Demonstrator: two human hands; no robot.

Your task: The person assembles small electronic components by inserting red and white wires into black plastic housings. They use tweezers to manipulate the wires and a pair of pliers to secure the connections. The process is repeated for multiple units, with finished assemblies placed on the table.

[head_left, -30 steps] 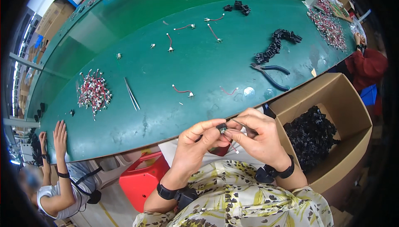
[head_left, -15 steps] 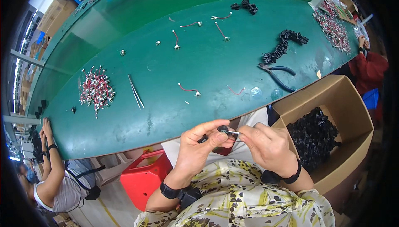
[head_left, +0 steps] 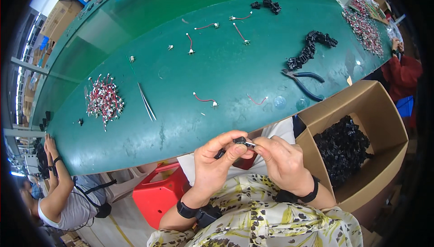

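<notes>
1. Black part: pinched in my left grip, just my side of the counter edge.
2. My right grip pinches a slim pale thing up against it; can't tell how they fit, tbh.
3. I'd brace the black part firmly and keep both lined up: gentle pressure, no twisting.
4. Pliers and wire pile lie well apart on the counter, so elbows have room.

I see the left hand and right hand bare. A black left strap carries a boxy unit; the black right strap has a dark unit beside it. The cream shirt bears yellow-green streaks and dark blotches. Pale trousers show past its far edge.
</notes>
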